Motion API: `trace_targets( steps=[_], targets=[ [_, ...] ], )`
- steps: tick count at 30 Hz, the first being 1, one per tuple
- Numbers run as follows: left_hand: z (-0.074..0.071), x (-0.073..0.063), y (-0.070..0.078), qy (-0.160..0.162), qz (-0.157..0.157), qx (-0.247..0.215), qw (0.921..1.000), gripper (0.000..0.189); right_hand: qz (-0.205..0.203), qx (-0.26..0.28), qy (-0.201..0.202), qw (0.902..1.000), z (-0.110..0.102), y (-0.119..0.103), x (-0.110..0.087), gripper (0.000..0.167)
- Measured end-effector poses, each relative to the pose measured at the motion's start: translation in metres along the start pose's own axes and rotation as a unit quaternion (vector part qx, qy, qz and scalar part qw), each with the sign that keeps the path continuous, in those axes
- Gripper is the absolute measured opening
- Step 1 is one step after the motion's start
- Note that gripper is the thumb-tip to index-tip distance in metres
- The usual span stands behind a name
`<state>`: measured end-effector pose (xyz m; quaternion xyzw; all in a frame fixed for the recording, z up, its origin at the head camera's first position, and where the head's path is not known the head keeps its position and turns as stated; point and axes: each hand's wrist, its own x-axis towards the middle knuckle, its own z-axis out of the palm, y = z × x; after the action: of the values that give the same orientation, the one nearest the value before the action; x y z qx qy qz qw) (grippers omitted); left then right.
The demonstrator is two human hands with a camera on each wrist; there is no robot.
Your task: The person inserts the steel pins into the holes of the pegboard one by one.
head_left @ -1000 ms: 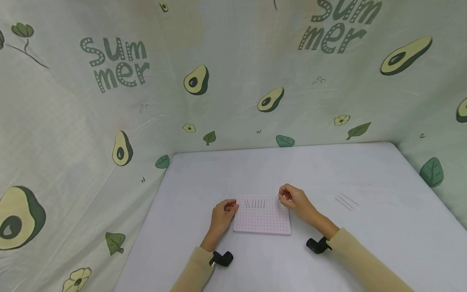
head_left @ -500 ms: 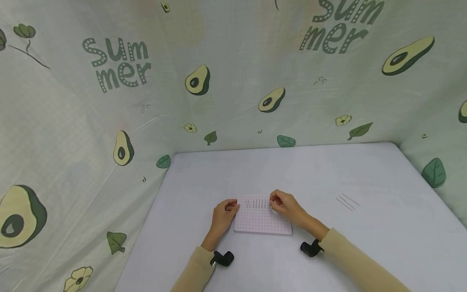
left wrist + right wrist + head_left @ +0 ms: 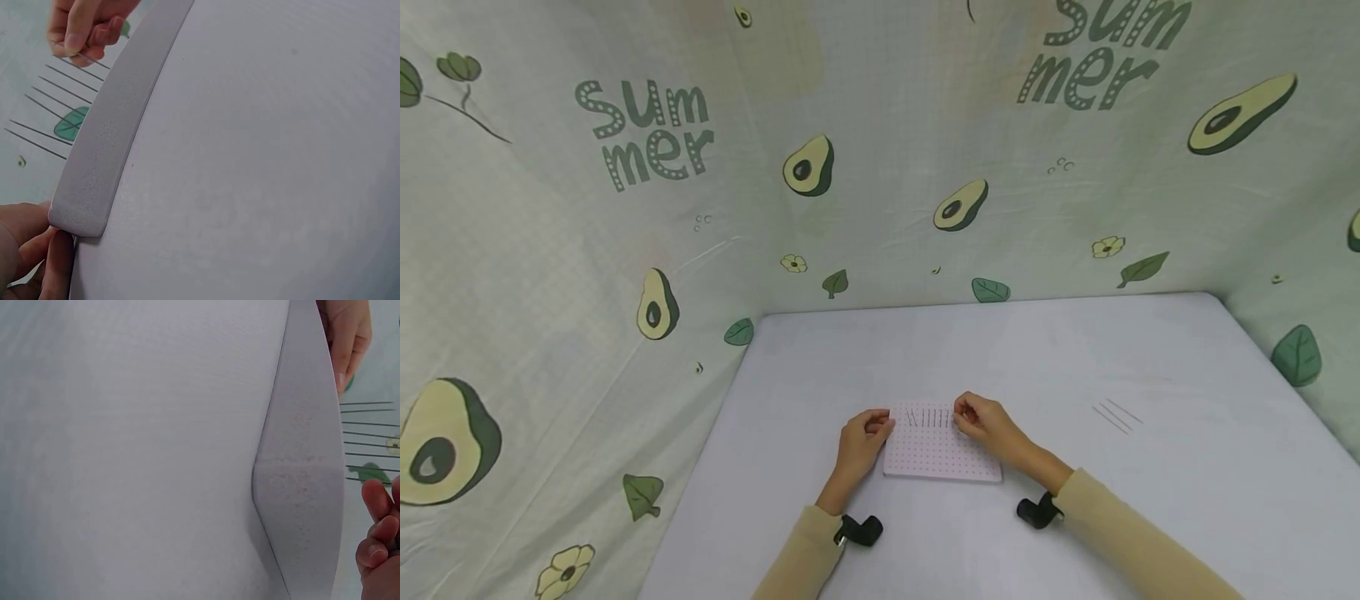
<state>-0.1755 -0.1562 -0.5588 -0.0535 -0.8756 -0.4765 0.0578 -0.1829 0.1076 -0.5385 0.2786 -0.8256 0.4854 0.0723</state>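
Observation:
A pale pink pegboard [image 3: 942, 460] with rows of small holes lies on the table. Several thin metal rods [image 3: 928, 418] stand in its far row; the leftmost ones lean. My right hand [image 3: 983, 423] is at the right end of this row, pinching another thin rod [image 3: 94, 60] between thumb and finger in the left wrist view. Whether its lower end sits in a hole is hidden behind the board's rim. At the board's upper left edge, my left hand [image 3: 859, 442] grips the rim with curled fingers, also seen beside the corner in the left wrist view.
Three loose thin rods [image 3: 1109, 420] lie on the white table [image 3: 1000, 350], to the right of the board. Behind and left hangs a cloth [image 3: 880, 100] printed with avocados. Black wrist cameras [image 3: 1037, 511] sit on both wrists, just above the tabletop.
My right hand has moved left and slightly nearer, from the board's far right corner to the end of the standing rods, then held almost still. My left hand stays on the rim.

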Motion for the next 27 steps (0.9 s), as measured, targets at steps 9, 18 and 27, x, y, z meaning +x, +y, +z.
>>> trace_targets(
  steps=[9,18,27],
  targets=[
    [0.0007,-0.0017,0.0015,0.001,-0.003,0.002,1.0,0.024,0.0,0.0,-0.008,1.0,0.0022,0.0058,-0.0008,0.007],
    [-0.0003,-0.0014,0.0036,0.0,-0.002,-0.001,1.0,0.025,0.013,-0.016,-0.021,0.9996,-0.0003,0.0057,-0.0013,0.006],
    [0.0005,-0.0009,0.0028,0.003,0.0,-0.001,1.0,0.025,0.039,-0.005,-0.03,0.9988,-0.0067,0.0023,-0.0036,0.009]
  ],
)
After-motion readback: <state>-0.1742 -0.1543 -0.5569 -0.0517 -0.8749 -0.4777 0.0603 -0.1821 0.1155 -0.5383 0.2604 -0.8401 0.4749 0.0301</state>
